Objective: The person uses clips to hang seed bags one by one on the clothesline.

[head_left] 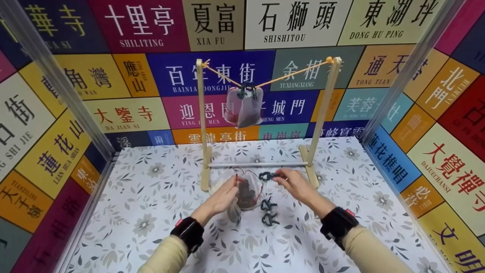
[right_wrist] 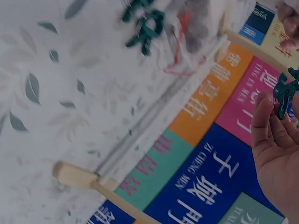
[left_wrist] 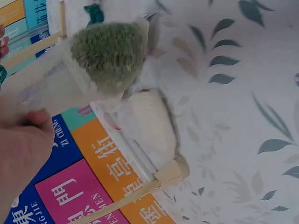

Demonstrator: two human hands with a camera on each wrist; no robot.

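Note:
My left hand (head_left: 222, 195) grips the top of a sheer mesh bag (left_wrist: 110, 58), which hangs down with small green beans bunched at its bottom. Between the fingertips of my right hand (head_left: 297, 184) is a dark green plastic clip (right_wrist: 282, 95), held just to the right of the bags. Another mesh bag (head_left: 248, 193) with red string and dark lumps inside lies on the table between my hands. In the left wrist view a bag with pale contents (left_wrist: 154, 121) lies by the stand's foot. Two more green clips (head_left: 268, 205) rest on the patterned cloth.
A wooden stand (head_left: 327, 113) with a white crossbar (head_left: 257, 164) rises behind my hands. An orange cord (head_left: 295, 76) sags between its posts, and a mesh bag (head_left: 244, 110) hangs from it by green clips. Panels with printed characters (head_left: 129, 24) enclose the table's back and sides.

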